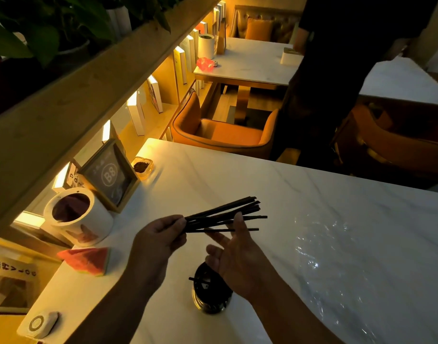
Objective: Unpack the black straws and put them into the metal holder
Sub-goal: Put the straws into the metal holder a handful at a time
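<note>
Nearest the camera, both forearms reach up and forward over the white marble table. Between them stands the metal holder, a dark round cup on a brassy base, with a short black straw end showing at its mouth; the right wrist partly covers its rim. The right hand hovers above the holder, palm turned up and leftward, fingers spread and loose, clamped on nothing; its fingertips reach up among the fanned straws and seem to brush them. The left hand is raised at about the same height, thumb and fingers pinched together on one end of the bundle of black straws, which fan out rightward in the air above the table. To the right, crinkled clear plastic wrap lies flat on the marble. At the left edge sit a small white square device and a watermelon-slice ornament. Farther back stand a white cylindrical container, a framed B8 table sign and a small ashtray. Beyond the table are an orange chair and a person in dark clothing.
</note>
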